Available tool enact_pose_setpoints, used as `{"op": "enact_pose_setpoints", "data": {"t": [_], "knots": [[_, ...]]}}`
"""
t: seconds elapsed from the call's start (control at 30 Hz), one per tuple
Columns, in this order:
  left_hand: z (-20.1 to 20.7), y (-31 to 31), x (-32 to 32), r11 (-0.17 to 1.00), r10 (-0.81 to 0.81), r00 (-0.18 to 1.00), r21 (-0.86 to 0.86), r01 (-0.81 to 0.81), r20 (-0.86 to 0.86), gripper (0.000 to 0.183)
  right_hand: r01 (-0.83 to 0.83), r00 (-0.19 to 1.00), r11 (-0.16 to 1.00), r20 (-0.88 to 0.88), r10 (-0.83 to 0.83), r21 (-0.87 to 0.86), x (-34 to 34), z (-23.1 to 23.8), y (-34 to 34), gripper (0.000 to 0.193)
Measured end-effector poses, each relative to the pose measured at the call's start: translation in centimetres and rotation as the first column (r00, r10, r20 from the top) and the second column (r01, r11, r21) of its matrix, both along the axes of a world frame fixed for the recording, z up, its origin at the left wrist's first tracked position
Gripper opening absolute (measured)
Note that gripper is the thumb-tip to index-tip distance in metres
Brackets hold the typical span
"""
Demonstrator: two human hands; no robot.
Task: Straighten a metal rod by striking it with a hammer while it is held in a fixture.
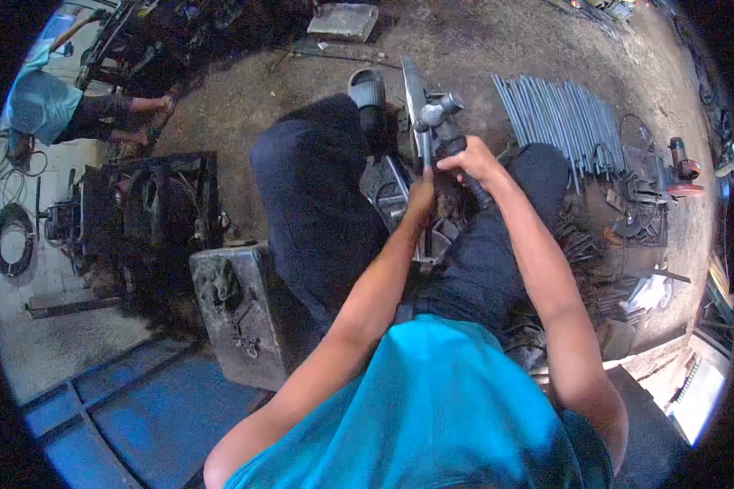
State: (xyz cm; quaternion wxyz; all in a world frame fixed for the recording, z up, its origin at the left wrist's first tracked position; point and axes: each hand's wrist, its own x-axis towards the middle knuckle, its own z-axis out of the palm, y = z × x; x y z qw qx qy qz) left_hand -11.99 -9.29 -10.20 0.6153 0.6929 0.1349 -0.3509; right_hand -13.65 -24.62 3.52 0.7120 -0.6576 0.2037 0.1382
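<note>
Between my knees stands what looks like a cut-off saw (417,102), with a grey and black motor housing (370,110) on its left and a rounded silver part (442,109) on its right. My right hand (477,160) is closed round the saw's black handle, its index finger and thumb toward the middle. Just left of it, my left hand (421,198) is closed on a narrow metal rod that runs beneath the saw toward me. The fingers of the left hand are partly hidden, and the saw's base is mostly shaded by my legs.
Many cut metal rods (559,122) lie side by side at the right. Beyond them is an angle grinder (685,167) with a red disc. A worn metal box (240,314) stands by my left leg, near dark machinery (159,204). Another person (53,102) is at the far left.
</note>
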Motion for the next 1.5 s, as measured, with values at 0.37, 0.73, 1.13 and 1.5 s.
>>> {"op": "enact_pose_setpoints", "data": {"t": [0.37, 0.73, 1.13, 1.5], "knots": [[0.6, -0.4, -1.1, 0.979, 0.188, 0.978, 0.097, -0.179, -0.088, 0.087, 0.030, 0.999, 0.889, 0.003, -0.032, -0.457, 2.9, -4.7, -0.9, 0.029], [7.9, 0.2, 0.0, 0.997, 0.053, 0.949, 0.064, -0.034, -0.311, 0.085, 0.041, 0.995, 0.782, -0.048, -0.090, -0.622, 4.9, -4.6, -1.0, 0.029], [6.2, -0.7, -1.0, 0.959, 0.096, 0.993, 0.275, -0.074, -0.067, 0.076, 0.326, 0.921, 0.642, 0.387, -0.048, -0.694, 6.5, -0.2, -1.2, 0.028], [-6.4, -1.0, -4.3, 0.880, 0.470, 0.854, 0.203, -0.430, -0.225, 0.069, -0.016, 0.990, 0.836, -0.123, -0.062, -0.548, 5.7, -1.7, -3.0, 0.026]]}}
